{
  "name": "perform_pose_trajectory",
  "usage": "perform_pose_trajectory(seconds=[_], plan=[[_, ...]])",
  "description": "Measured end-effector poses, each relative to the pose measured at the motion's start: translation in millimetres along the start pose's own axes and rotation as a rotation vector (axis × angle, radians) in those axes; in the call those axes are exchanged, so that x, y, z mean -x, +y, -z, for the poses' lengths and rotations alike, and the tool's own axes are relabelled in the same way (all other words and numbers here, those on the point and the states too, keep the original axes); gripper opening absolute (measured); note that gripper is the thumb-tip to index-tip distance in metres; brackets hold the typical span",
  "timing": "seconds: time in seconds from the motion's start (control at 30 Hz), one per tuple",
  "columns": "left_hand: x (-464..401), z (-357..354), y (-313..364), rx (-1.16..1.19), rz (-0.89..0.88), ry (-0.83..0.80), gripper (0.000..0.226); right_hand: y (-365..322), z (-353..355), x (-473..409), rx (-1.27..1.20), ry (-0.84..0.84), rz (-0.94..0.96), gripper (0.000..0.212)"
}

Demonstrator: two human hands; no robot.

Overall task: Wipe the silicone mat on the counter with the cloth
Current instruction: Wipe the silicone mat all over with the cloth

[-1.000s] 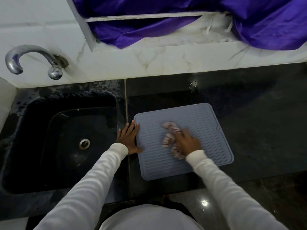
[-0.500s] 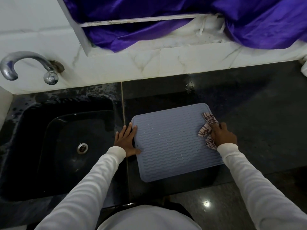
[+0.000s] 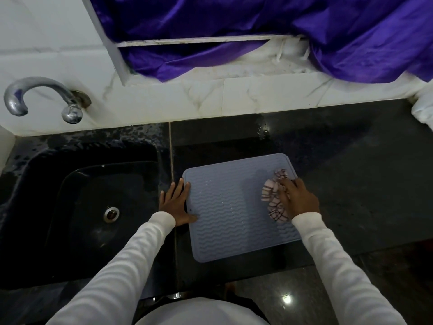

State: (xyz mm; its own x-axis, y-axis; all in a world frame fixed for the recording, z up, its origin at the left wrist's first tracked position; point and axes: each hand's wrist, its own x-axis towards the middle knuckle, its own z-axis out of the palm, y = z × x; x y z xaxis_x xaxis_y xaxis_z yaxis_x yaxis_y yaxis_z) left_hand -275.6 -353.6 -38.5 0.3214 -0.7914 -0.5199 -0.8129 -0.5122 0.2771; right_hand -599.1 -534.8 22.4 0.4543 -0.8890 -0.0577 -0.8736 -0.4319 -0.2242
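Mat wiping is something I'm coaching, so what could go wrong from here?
The cloth sits near the mat's right edge, so a stroke may run onto the counter. The left hand presses only the left edge, beside the sink; the mat might shift or buckle.

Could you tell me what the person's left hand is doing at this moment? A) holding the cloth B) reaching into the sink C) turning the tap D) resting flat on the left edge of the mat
D: the left hand lies flat, fingers straight, on the left edge of the silicone mat, while the right hand has the cloth.
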Motion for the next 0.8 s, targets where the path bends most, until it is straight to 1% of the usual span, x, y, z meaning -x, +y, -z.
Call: perform_pose_trajectory(seconds=[0.07, 0.13, 0.23, 0.3, 0.4, 0.5, 0.53, 0.63, 0.8], plan=[[0.3, -0.2, 0.7, -0.004, -0.004, 0.006, 0.122, -28.0, 0.4, 5.3, -0.103, 0.037, 0.083, 0.035], [0.3, -0.3, 0.7, -0.003, -0.009, 0.01, 0.121, -57.2, -8.4, 6.2, -0.2, 0.008, 0.153, 0.032], [0.8, 0.2, 0.2, -0.01, -0.018, 0.011, 0.12, -101.2, -27.6, -1.7, -0.301, -0.049, 0.208, 0.031], [2.1, 1.2, -0.1, -0.02, -0.022, 0.019, 0.118, -132.5, -37.5, -9.0, -0.273, -0.078, 0.23, 0.033], [3.8, 2.7, 0.8, -0.02, -0.028, 0.039, 0.114, -168.5, -49.3, -24.8, -0.126, -0.062, 0.276, 0.034], [4.9, 2.3, 0.3, -0.021, -0.03, 0.05, 0.113, -188.2, -62.4, -45.6, -0.04, -0.132, 0.314, 0.037], [4.7, 1.8, 0.5, -0.02, -0.033, 0.047, 0.113, -190.8, -66.5, -51.7, -0.037, -0.148, 0.313, 0.038], [4.3, -0.1, -1.7, -0.005, -0.037, 0.049, 0.114, -197.5, -77.0, -66.0, -0.048, -0.112, 0.321, 0.038], [3.7, -3.3, -2.0, -0.01, -0.032, 0.072, 0.116, -211.0, -89.9, -79.7, -0.057, -0.05, 0.329, 0.027]])
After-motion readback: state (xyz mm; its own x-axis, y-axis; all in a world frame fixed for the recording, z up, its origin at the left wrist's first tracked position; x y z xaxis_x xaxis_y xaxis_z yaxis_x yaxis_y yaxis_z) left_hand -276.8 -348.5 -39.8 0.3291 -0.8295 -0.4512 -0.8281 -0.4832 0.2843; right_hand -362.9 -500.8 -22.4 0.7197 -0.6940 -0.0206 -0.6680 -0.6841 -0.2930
